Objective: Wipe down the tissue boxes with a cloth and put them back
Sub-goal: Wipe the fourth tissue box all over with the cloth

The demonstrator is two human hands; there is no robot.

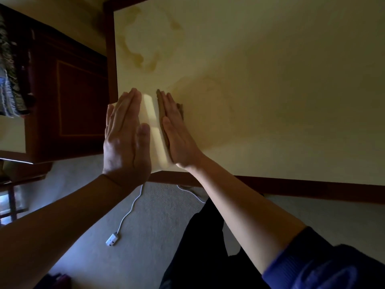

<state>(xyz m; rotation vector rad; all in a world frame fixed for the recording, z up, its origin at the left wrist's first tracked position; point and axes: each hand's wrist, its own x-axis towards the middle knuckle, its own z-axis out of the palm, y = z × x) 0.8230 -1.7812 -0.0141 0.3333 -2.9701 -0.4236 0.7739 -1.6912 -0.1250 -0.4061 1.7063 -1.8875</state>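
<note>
Hands hide tissue box (153,130) (mostly).

- The left hand (125,134) is lying flat, fingers straight and together, thumb alongside, its forearm reaching in from the lower left.
- The right hand (177,132) is facing it, fingers straight and pressed together, its bare forearm extending from a blue sleeve (325,265).

We're looking into a lived-in room of a home: pale carpet (158,215) is covering the floor, a white power cable (127,215) is trailing across it, a dark red wooden cabinet (79,101) with inlaid lines is standing at the left, and a stained cream tabletop (270,90) with dark wood edging is filling the view.
</note>
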